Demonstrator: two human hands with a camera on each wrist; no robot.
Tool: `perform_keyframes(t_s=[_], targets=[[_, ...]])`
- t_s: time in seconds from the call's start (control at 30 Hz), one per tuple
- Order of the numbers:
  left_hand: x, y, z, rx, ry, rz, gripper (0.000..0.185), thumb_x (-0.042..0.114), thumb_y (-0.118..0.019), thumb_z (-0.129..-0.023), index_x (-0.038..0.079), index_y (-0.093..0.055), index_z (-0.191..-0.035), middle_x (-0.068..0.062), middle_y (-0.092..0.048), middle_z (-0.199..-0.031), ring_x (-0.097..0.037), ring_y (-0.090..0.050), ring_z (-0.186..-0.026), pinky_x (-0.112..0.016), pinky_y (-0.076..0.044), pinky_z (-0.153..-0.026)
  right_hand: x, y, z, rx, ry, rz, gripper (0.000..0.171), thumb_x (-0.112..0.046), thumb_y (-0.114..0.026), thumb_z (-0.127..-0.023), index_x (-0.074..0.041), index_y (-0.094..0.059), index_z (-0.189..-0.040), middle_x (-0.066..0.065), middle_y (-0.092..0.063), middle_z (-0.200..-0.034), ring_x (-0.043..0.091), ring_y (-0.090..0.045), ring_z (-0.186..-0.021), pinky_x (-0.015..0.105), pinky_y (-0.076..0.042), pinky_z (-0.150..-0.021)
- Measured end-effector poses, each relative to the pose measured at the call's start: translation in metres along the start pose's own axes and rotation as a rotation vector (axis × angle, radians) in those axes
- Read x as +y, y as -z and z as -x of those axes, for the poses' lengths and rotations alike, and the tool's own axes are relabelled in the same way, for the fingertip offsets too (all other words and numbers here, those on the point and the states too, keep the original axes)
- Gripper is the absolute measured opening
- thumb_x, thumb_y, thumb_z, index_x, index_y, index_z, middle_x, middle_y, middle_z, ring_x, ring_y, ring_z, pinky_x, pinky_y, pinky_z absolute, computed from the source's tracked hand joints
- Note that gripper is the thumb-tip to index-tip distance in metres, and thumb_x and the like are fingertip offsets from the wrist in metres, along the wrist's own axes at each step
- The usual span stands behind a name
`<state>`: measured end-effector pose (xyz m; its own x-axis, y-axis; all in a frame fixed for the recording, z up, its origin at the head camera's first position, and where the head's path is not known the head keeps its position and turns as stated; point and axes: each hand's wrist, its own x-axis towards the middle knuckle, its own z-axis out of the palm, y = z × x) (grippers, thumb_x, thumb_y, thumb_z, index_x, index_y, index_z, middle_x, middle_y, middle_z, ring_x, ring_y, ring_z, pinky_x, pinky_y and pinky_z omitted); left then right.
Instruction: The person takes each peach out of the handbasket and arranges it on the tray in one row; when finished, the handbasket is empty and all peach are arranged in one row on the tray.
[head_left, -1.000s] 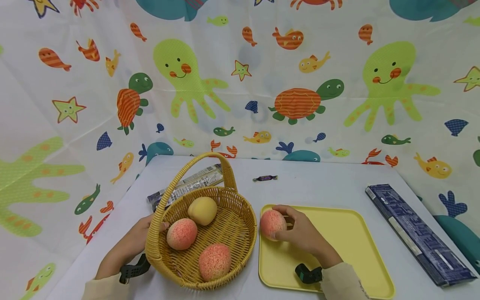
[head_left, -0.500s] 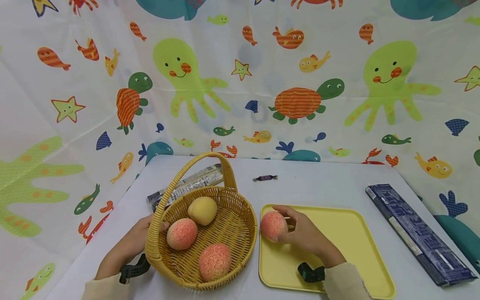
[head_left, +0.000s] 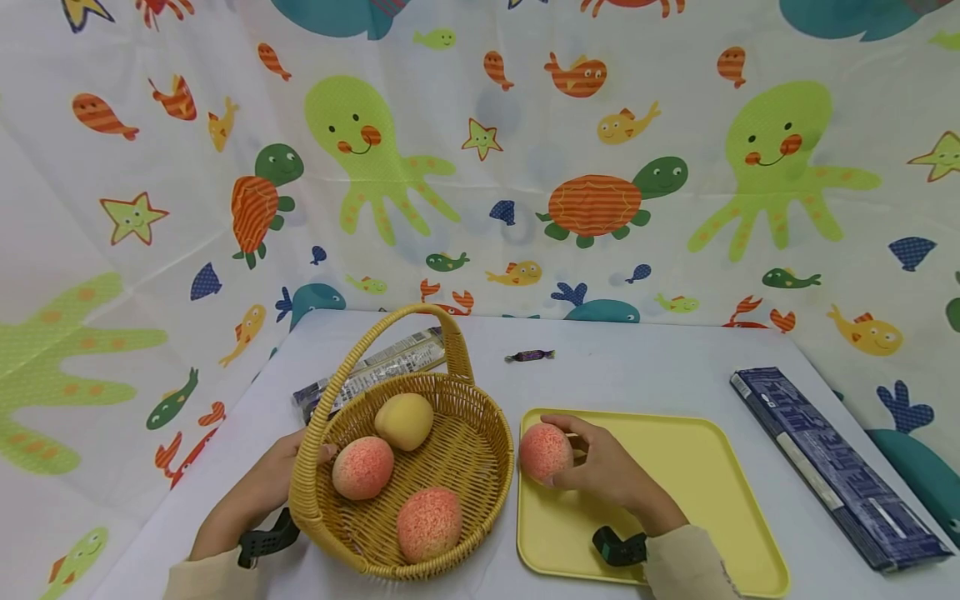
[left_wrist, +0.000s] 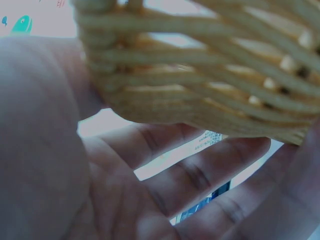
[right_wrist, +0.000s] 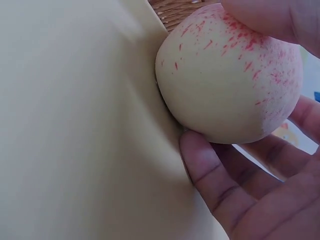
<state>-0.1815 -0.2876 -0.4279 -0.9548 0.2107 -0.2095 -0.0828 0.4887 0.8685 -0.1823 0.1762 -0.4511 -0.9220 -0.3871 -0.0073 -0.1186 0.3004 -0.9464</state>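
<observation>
My right hand (head_left: pixel 581 462) grips a pink-speckled peach (head_left: pixel 543 452) at the left edge of the yellow tray (head_left: pixel 675 487). In the right wrist view the peach (right_wrist: pixel 230 80) touches the tray (right_wrist: pixel 75 125), with the thumb above it and fingers (right_wrist: pixel 215 180) below. My left hand (head_left: pixel 273 475) holds the left side of the wicker basket (head_left: pixel 472 454), thumb over the rim. The left wrist view shows that hand (left_wrist: pixel 150 190) cupped against the basket wall (left_wrist: pixel 200 75). Inside the basket lie two pink peaches (head_left: pixel 363 467) (head_left: pixel 429 523) and a yellow one (head_left: pixel 405 421).
A long dark blue box (head_left: pixel 836 467) lies at the right of the white table (head_left: pixel 637 367). A wrapped candy (head_left: pixel 530 356) sits behind the tray, and a silver packet (head_left: pixel 375 371) lies behind the basket. A sea-creature curtain (head_left: pixel 480 167) closes off the back and sides.
The right hand and its peach have barely shifted at the tray's left edge. The left hand and basket have not moved.
</observation>
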Motion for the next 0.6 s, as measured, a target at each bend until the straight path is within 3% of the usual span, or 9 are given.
perform_keyframes(t_s=[0.33, 0.6], targets=[[-0.0042, 0.0003, -0.0011, -0.013, -0.023, 0.017, 0.028, 0.020, -0.054, -0.107, -0.004, -0.056, -0.121, -0.012, -0.060, -0.101, -0.022, -0.060, -0.090, -0.034, -0.055, -0.073, 0.0000, 0.0009, 0.0008, -0.001, -0.037, -0.008, 0.080, -0.012, -0.088, -0.080, -0.006, -0.051, -0.151, 0.015, -0.057, -0.144, 0.028, -0.063, -0.116, 0.036, -0.054, -0.094], [-0.0028, 0.0002, 0.0002, -0.012, -0.012, 0.023, 0.029, 0.021, -0.054, -0.107, -0.004, -0.056, -0.122, -0.012, -0.061, -0.102, -0.022, -0.060, -0.090, -0.034, -0.056, -0.074, -0.0022, 0.0025, 0.0007, -0.010, -0.031, -0.003, 0.079, -0.014, -0.087, -0.083, -0.005, -0.050, -0.152, 0.015, -0.058, -0.144, 0.027, -0.063, -0.114, 0.040, -0.052, -0.098]])
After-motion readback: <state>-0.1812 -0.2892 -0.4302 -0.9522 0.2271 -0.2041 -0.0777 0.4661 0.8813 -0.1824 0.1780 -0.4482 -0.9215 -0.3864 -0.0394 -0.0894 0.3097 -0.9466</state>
